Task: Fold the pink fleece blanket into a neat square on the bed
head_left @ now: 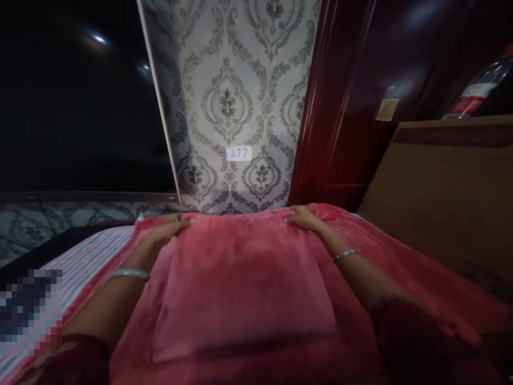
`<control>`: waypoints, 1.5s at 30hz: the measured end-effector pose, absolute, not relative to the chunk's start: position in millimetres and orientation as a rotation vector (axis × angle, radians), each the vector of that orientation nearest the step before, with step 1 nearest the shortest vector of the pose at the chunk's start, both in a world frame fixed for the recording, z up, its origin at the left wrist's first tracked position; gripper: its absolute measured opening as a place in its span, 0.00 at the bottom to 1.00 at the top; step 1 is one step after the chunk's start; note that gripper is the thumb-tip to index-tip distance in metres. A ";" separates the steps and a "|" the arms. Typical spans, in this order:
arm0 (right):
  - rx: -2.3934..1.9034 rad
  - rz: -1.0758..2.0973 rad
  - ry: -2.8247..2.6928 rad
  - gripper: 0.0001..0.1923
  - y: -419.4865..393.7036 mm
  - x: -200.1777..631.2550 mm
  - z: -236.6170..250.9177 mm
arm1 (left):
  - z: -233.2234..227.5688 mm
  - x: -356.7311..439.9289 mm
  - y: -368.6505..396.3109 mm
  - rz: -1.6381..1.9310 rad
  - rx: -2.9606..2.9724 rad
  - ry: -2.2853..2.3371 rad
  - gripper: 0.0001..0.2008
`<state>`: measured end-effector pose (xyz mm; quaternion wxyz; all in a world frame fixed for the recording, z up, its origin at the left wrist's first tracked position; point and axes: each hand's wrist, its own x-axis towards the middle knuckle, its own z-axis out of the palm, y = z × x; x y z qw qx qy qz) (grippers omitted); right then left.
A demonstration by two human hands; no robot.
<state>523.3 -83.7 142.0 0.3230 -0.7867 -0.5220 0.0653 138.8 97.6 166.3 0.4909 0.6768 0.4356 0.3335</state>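
Note:
A pinkish-red, plush-looking blanket [248, 283] spreads in front of me, with a squarish folded layer lying on top in the middle. At the far left corner of that layer, my left hand [172, 227] is closed on the fabric, thumb on top. My right hand [303, 217] grips the far right corner the same way, its fingers partly sunk in the cloth. Both arms reach forward along the layer's sides. Beneath the blanket, on the left, a striped sheet [96, 248] shows.
A large dark screen [76, 101] stands at the back left, beside patterned wallpaper [226, 107] bearing a "277" label [239, 153]. A dark red door or panel [340, 107] rises behind. On the right, a cardboard box [449, 187] carries a plastic bottle [476, 96]. A pixelated patch covers the lower left.

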 end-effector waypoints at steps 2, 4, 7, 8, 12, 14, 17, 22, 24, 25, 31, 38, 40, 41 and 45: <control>-1.940 -0.019 -1.326 0.13 -92.7 524.9 177.1 | 199.7 136.6 94.6 1.022 1.701 0.943 0.22; -1.746 -0.285 -1.323 0.15 -106.8 522.3 211.1 | 232.1 132.3 87.8 1.233 1.806 0.894 0.20; -1.528 -0.628 -1.378 0.17 -137.2 509.4 236.1 | 259.6 120.2 70.3 1.429 2.034 0.822 0.19; -1.497 -0.708 -1.406 0.20 -148.6 503.8 232.4 | 258.5 114.5 63.9 1.459 2.133 0.796 0.20; -1.556 -0.878 -1.617 0.30 -193.1 482.2 150.2 | 190.2 87.7 44.1 1.386 2.589 0.862 0.18; -1.589 -0.845 -1.765 0.27 -215.0 470.9 86.3 | 129.7 72.9 34.7 1.187 2.762 0.831 0.13; -1.643 -0.586 -1.942 0.27 -245.9 453.6 9.8 | 50.9 51.8 16.0 0.877 2.844 0.701 0.13; -1.745 -0.336 -1.618 0.18 -271.0 446.8 -11.8 | 27.0 38.2 -6.5 0.921 2.538 0.911 0.14; -1.777 -0.231 -1.350 0.15 -272.1 450.3 -2.3 | 38.6 42.0 -8.8 0.935 2.265 1.126 0.17; -1.787 -0.159 -1.209 0.15 -271.6 451.7 1.8 | 43.9 45.0 -9.1 0.913 2.126 1.228 0.19; -1.742 0.181 -0.880 0.17 -264.2 446.0 8.3 | 58.8 63.1 -10.8 0.734 1.726 1.466 0.27; -1.781 0.283 -0.846 0.20 -259.3 436.2 12.1 | 62.6 65.3 -13.2 0.719 1.707 1.450 0.29; -1.771 0.280 -0.844 0.21 -258.4 434.6 11.9 | 61.1 65.0 -12.6 0.713 1.678 1.446 0.32; -1.770 0.274 -0.837 0.22 -258.4 433.7 11.4 | 60.6 65.1 -13.1 0.710 1.662 1.442 0.33; -1.835 0.270 -0.745 0.27 -260.5 432.1 4.4 | 59.4 67.5 -19.2 0.778 1.601 1.341 0.34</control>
